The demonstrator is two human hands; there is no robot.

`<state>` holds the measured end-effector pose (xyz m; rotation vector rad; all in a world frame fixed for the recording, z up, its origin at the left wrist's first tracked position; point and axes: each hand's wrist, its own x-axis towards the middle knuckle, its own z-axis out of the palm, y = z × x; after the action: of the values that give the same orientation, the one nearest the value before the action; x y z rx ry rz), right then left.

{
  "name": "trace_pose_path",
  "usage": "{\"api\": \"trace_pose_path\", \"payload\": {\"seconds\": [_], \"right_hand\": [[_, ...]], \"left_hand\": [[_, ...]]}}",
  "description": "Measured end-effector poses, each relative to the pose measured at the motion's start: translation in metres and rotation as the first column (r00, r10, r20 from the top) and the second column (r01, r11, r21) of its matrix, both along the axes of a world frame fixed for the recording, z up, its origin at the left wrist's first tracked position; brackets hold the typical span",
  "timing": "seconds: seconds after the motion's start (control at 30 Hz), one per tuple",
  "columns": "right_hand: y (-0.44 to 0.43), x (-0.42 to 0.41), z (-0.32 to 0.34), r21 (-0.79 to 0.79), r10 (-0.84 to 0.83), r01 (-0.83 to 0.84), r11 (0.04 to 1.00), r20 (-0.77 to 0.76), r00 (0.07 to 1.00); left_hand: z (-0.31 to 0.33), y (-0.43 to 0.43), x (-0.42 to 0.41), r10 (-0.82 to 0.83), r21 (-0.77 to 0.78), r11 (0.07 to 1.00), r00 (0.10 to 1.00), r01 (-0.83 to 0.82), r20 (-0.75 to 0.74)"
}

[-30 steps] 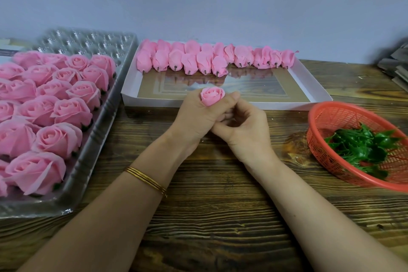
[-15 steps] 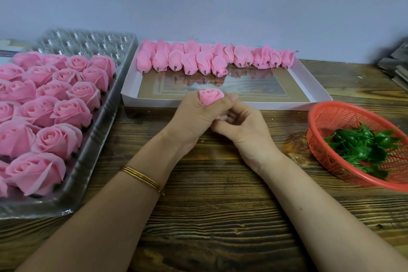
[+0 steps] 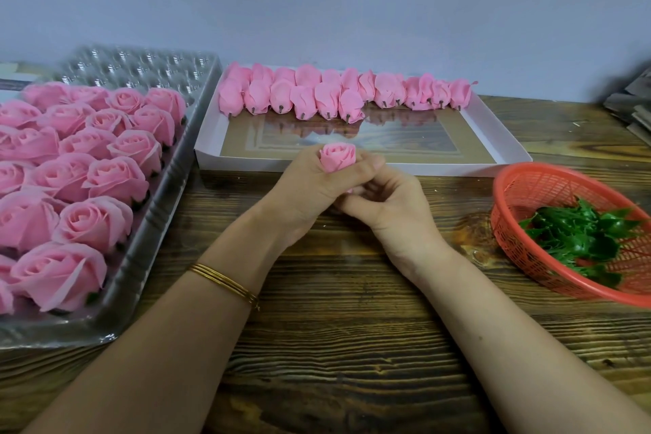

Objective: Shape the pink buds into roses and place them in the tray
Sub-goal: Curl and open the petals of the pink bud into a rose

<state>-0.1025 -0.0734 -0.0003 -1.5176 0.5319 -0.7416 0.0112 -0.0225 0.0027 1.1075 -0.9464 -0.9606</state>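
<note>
Pink bud stays clamped in the left hand above the tabletop, barely moved in the past second, the right hand pinching its base, so shaping looks unfinished and the tray waits.

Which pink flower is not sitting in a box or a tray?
The small bud gripped in the left hand, in front of the white box. The other buds lie in that box; the opened roses sit in the clear tray.

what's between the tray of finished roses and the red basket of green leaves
In the head view, both hands: the left hand grips a pink bud, the right hand pinches its base, over the wooden table.
</note>
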Motion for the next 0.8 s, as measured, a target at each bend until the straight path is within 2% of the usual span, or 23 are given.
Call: {"api": "trace_pose_path", "payload": {"seconds": [0.17,0.33,0.5,0.7,0.8], "right_hand": [[0.000,0.000,0.002,0.051,-0.008,0.008,0.999,-0.010,1.000],[0.002,0.002,0.000,-0.075,-0.118,0.115,0.991,-0.032,0.993],[0.000,0.000,0.002,-0.142,-0.098,0.093,0.985,-0.026,0.995],[-0.004,-0.003,-0.001,-0.061,-0.014,0.012,0.998,-0.041,0.999],[-0.005,-0.003,0.000,-0.003,0.024,-0.024,1.000,-0.023,0.999]], "left_hand": [[0.001,-0.001,-0.005,0.062,-0.009,0.998,0.998,-0.062,-0.014],[0.001,-0.003,-0.008,0.093,-0.013,0.996,0.996,-0.093,-0.009],[0.002,0.000,-0.006,0.062,-0.026,0.998,0.997,-0.061,0.034],[-0.002,0.001,0.002,-0.053,-0.033,0.998,0.996,0.056,0.076],[-0.003,0.002,0.002,-0.028,-0.024,0.999,0.997,0.030,0.078]]}}
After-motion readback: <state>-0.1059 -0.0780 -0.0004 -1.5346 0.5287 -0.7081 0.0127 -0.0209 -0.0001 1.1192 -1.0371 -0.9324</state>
